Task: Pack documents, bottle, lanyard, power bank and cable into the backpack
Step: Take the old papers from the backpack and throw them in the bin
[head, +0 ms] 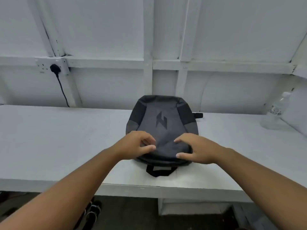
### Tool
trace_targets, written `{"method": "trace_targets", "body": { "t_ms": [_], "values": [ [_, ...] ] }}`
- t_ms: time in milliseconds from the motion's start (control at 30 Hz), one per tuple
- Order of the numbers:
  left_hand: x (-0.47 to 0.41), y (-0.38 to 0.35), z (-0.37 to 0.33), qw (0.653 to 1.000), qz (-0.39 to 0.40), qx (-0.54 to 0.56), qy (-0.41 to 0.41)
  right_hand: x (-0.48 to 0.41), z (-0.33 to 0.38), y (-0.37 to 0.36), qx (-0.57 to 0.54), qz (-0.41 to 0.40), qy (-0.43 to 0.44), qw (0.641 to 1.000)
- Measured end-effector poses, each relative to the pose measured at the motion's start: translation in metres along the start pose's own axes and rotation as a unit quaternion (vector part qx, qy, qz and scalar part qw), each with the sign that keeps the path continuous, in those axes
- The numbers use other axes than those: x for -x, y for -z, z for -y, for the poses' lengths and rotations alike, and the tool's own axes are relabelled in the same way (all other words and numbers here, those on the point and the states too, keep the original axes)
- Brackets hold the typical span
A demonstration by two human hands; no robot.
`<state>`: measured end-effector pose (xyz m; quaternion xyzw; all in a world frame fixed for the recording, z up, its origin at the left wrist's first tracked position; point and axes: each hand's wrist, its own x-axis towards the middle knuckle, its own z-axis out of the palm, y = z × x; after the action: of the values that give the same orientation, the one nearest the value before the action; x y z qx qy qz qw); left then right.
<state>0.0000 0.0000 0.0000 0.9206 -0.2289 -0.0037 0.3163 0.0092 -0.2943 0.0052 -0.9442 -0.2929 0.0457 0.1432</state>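
- The backpack (162,123) is lying flat on the white table (58,138), front panel facing up. Its carry loop (160,170) is pointing toward the person, probably so the top opening is sitting within easy reach.
- The left hand (136,145) is curling its fingers at the backpack's near-left edge and pinching there with the thumb. Whether it is catching a zip pull or only cloth is too small to tell.
- The right hand (194,150) is grasping the near-right part of the backpack's top, with fingers bent over the fabric and the thumb pressing the rim. This is likely steadying the backpack so the other hand can be working at the opening.
- Both hands are touching the backpack's near end, one on each side of its middle, just above the carry loop.
- The backpack is looking closed and flat, so packing seems not to be under way yet.
- A clear bottle (275,112) is standing far off to the right, well apart from both hands.
- The documents, lanyard, power bank and cable are not showing anywhere in view.
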Motion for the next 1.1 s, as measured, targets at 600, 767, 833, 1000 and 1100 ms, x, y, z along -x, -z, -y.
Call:
{"method": "trace_targets", "body": {
  "t_ms": [600,767,833,1000,1100],
  "values": [
    [-0.024,0.005,0.015,0.999,-0.030,-0.040,-0.014,-0.021,-0.008,-0.005,-0.032,-0.092,0.034,0.995],
    [-0.048,0.031,0.003,0.994,-0.109,0.013,-0.007,-0.034,-0.001,0.020,-0.122,-0.233,-0.005,0.965],
    [-0.062,0.044,-0.001,0.989,-0.141,0.032,0.001,-0.040,0.002,0.025,-0.187,-0.375,-0.069,0.906],
    [-0.093,0.070,-0.017,0.977,-0.204,0.053,0.007,-0.043,0.011,0.007,-0.259,-0.530,-0.186,0.786],
    [-0.107,0.080,-0.021,0.975,-0.215,0.051,0.008,-0.054,0.005,-0.018,-0.289,-0.385,-0.252,0.839]
  ]
}}
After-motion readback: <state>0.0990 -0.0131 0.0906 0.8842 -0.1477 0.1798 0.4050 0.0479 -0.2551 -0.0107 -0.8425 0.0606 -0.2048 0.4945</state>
